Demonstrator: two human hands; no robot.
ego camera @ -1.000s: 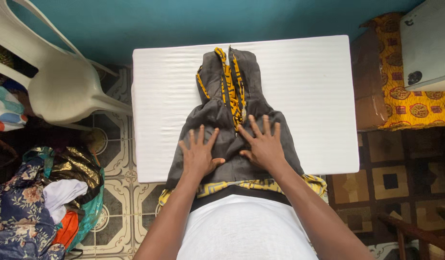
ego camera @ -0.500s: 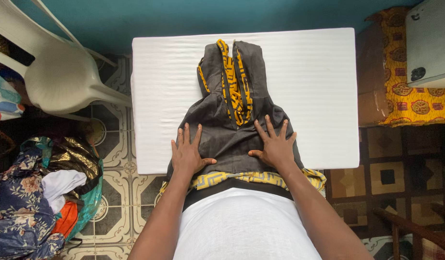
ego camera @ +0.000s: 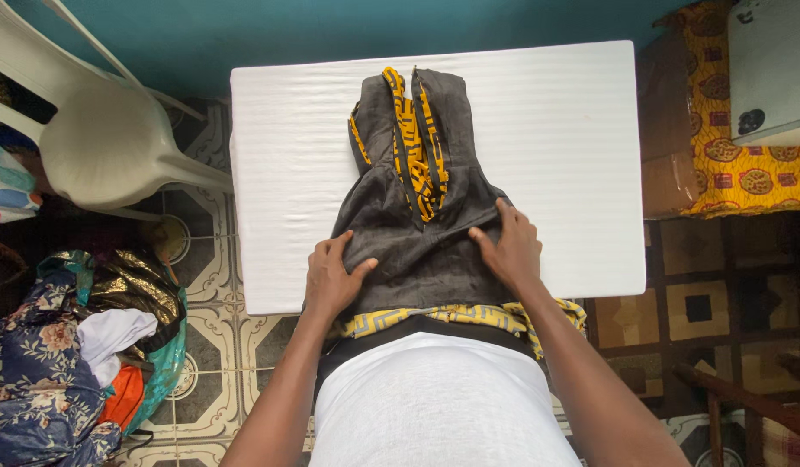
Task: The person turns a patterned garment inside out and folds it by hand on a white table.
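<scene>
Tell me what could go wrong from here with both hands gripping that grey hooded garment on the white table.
The grey hooded garment hangs partly over the white table's near edge, so a pull toward the body could drag it off. The left hand and right hand pinch its sides; uneven pulls might skew it or bunch the yellow patterned trim. The garment could drop onto the tiled floor.

We see a dark grey hooded garment (ego camera: 417,251) with yellow patterned trim, lying flat, hood pointing away, hem overhanging.
</scene>
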